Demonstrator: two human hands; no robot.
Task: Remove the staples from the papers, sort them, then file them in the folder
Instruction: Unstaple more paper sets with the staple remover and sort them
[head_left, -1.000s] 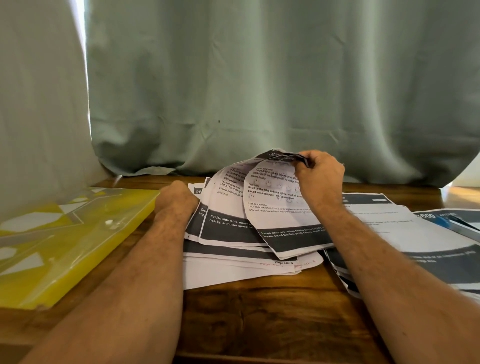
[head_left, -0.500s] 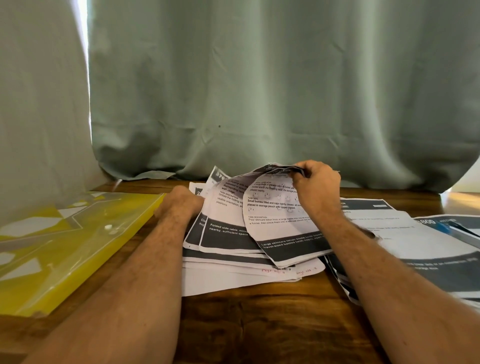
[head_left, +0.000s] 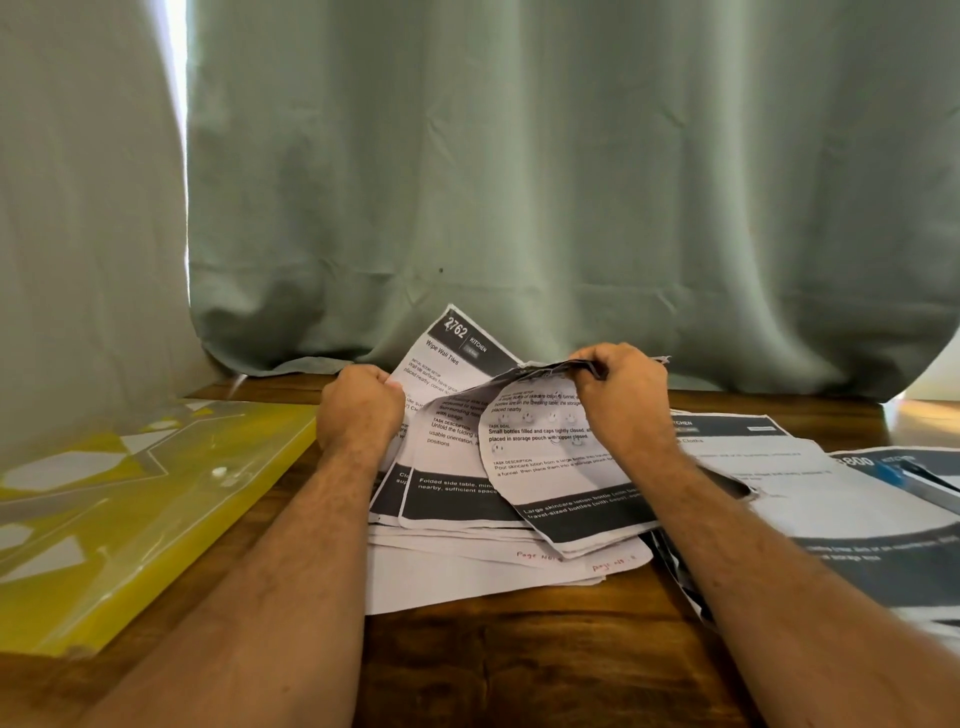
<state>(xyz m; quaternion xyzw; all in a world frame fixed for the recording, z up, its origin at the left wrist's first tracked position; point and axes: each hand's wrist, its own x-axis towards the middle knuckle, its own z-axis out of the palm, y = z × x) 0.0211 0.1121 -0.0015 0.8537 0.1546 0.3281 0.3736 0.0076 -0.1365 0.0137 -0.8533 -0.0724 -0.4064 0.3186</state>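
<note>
Left hand: my left hand (head_left: 361, 410) grips the left edge of the papers (head_left: 498, 467).
Right hand: my right hand (head_left: 621, 387) pinches their crumpled top corner.
Papers: mid-table, right of the yellow folder (head_left: 130, 514).

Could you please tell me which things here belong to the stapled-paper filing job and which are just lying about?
Part of the job:
- paper stack, gripped by left hand
- curled sheets, pinched by right hand
- loose papers
- yellow folder

Just there:
- green curtain
- wooden table
</note>
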